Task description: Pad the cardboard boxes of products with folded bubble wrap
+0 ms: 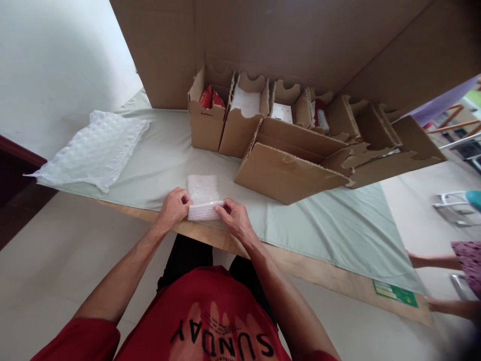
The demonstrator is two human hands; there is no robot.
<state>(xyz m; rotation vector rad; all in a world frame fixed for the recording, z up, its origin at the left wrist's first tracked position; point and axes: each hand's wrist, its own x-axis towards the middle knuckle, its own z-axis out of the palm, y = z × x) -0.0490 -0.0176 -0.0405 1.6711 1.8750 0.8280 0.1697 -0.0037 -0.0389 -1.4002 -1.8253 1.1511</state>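
Near the table's front edge lies a small sheet of bubble wrap [203, 186], its near end folded or rolled into a thicker band. My left hand [176, 206] pinches the left end of that band between thumb and fingers. At the other end, my right hand [235, 216] grips it the same way, thumb toward me. The flat part of the wrap stretches away from me on the cloth. Whether anything is inside the folded band, I cannot tell.
A large bubble-wrap sheet [92, 148] lies at the left. Cardboard bins [206, 125] stand along the back, some holding red packets [212, 98] and white pieces [246, 102]. A cardboard box [289, 170] sits in front of them. At the right edge, part of another person [468, 263] shows.
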